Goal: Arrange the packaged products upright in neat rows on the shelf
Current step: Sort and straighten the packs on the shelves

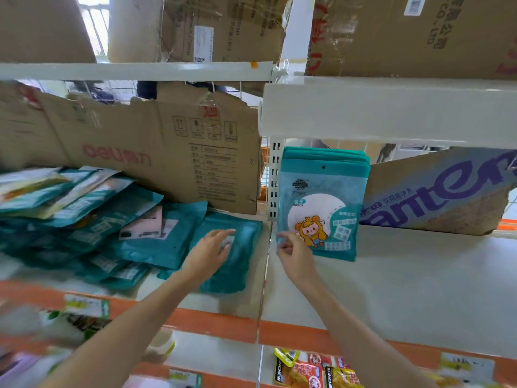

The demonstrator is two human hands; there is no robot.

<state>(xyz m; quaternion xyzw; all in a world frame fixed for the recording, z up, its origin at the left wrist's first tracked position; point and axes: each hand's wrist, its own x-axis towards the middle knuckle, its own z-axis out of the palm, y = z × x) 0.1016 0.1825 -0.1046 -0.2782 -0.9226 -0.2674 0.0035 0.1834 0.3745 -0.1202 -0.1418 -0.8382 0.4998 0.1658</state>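
Lower shelf: glossy snack packets [313, 372] in red and yellow lie below the orange price rail [212, 323].
Your left hand [208, 254]: fingers straight and slightly spread, laid flat on a teal pouch [237, 256] lying face down at the right edge of the pile.
Your right hand [293, 253]: thumb and fingers pinch the lower left corner of the front upright pouch [321, 208].
Upright row: flat, soft-plastic teal pouches with a white circle and a cartoon figure, standing against the perforated white post [275, 177].
Pile: more teal pouches [92, 219], slumped and overlapping, blurred at the left.
Behind: torn brown cardboard [156, 152]; a printed carton [442, 191] leans at the right.
Shelf [405, 289]: smooth white metal.
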